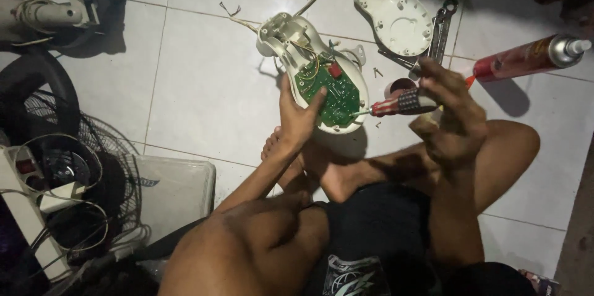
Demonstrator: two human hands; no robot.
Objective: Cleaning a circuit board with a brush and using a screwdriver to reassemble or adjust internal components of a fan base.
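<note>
I sit on a tiled floor with a cream plastic housing (286,39) in front of me. It lies open and shows a green circuit board (331,93) with a red part and thin wires. My left hand (298,117) grips the housing's near edge, thumb on the board. My right hand (450,113) holds a screwdriver (399,104) with a red and black handle. Its tip touches the board's right edge.
A matching cream cover (396,14) lies upturned at the back, with a wrench (440,30) beside it. A red spray can (526,57) lies at the right. Fan grilles (74,160), a white power strip (25,209) and tangled cables crowd the left.
</note>
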